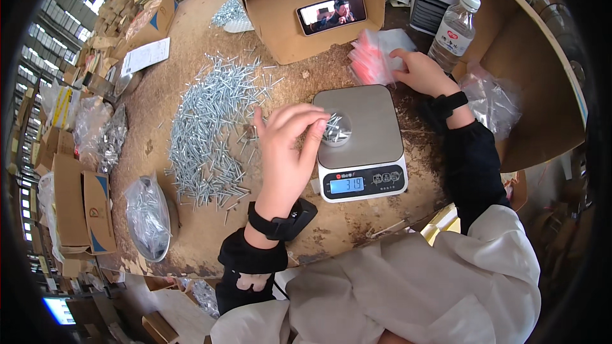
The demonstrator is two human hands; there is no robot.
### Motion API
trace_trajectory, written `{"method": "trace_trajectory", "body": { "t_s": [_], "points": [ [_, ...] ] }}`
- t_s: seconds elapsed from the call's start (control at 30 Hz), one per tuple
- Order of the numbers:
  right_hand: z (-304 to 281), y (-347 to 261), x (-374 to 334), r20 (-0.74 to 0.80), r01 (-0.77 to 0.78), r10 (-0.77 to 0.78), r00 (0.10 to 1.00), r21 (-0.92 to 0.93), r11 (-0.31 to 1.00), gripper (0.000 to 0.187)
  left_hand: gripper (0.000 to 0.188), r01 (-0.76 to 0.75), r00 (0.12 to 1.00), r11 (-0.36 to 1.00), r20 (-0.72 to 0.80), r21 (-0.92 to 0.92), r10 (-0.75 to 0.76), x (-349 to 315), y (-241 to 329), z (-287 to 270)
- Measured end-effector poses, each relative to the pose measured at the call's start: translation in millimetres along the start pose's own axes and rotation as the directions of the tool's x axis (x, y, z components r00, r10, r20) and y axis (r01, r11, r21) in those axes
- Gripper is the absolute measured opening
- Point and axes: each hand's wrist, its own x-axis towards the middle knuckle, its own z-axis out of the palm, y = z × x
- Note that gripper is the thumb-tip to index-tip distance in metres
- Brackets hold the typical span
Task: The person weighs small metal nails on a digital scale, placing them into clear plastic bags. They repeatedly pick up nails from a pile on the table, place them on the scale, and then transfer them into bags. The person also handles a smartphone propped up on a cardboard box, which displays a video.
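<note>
On the grey plate of a white-edged digital scale (385, 129) stands a small clear cup (338, 139) holding silver screws. My left hand (288, 137) pinches the cup's left rim between thumb and fingers. Left of that hand spreads a large pile of loose silver screws (207, 130). Beyond the scale lies a stack of clear plastic bags with red edges (371, 58). My right hand (426, 76) has its thumb and fingers curled at the right side of this stack, gripping a bag there. How many bags it grips cannot be made out.
A phone (333, 14) leans inside an open cardboard box (271, 25) at the back. To the right stand a clear bottle (454, 33) and a large cardboard box (542, 70). A metal scoop with a plastic bag (148, 216) lies near the left front edge.
</note>
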Motion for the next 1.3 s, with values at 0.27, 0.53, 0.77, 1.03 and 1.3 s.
{"method": "trace_trajectory", "body": {
  "t_s": [0.27, 0.53, 0.77, 1.03, 1.3],
  "points": [
    [3.8, 3.5, 0.1, -0.037, 0.046, -0.046, 0.998, -0.002, 0.999, 0.046, 0.009, 0.071, 0.977, 0.997, -0.203, 0.029, -0.064, -12.6, -10.2, -28.9],
    [8.0, 8.1, 1.0, -0.151, 0.163, -0.172, 0.973, -0.066, 0.984, 0.049, 0.006, 0.074, 0.979, 0.997, -0.193, 0.009, -0.071, -20.0, -29.2, -34.8],
    [-17.6, -29.4, -10.3, -0.279, 0.061, -0.091, 0.956, -0.113, 0.992, 0.044, 0.009, 0.041, 0.992, 0.999, -0.117, -0.007, -0.041, -22.4, -27.7, -29.7],
    [14.2, 14.4, -2.4, -0.142, 0.155, -0.163, 0.976, -0.069, 0.986, 0.051, 0.013, 0.093, 0.995, 0.990, -0.027, -0.106, -0.096, -20.0, -20.8, -23.2],
    [-11.4, -22.2, -4.1, -0.425, 0.121, -0.099, 0.900, 0.025, 0.992, 0.052, 0.017, -0.184, 0.979, 0.958, 0.123, 0.219, 0.160, 3.2, 1.4, -1.0]
  ]
}}
